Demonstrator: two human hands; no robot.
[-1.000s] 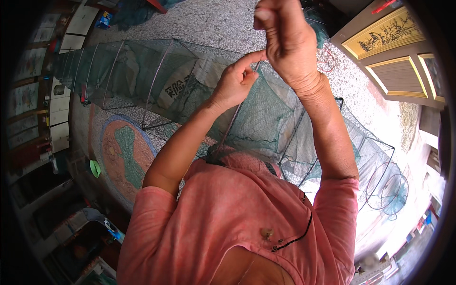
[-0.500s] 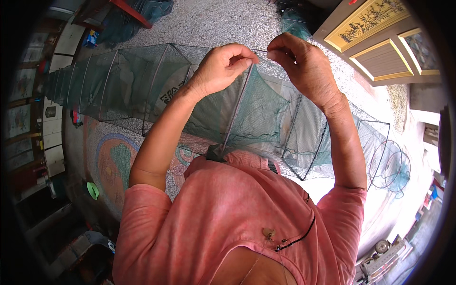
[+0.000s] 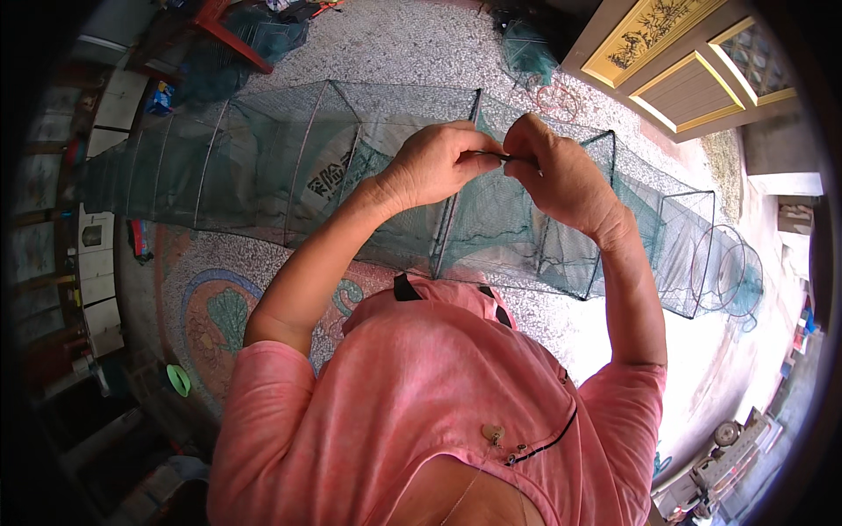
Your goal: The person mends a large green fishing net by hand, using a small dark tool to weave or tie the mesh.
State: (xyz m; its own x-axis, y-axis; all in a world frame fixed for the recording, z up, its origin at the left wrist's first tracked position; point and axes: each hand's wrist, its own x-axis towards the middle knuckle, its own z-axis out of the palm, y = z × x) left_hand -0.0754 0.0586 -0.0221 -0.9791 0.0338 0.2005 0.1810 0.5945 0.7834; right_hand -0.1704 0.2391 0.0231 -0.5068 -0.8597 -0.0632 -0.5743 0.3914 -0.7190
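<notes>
Both hands have dropped from twelve o'clock to centre — left hand (image 3: 436,165) and right hand (image 3: 558,174) now pinch a thin dark strand (image 3: 491,155) between them, above the long green net trap (image 3: 289,167) stretched across the floor.

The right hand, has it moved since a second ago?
Yes. The right hand has come down from high above the long green net trap to meet the left hand at the trap's top frame.
</notes>
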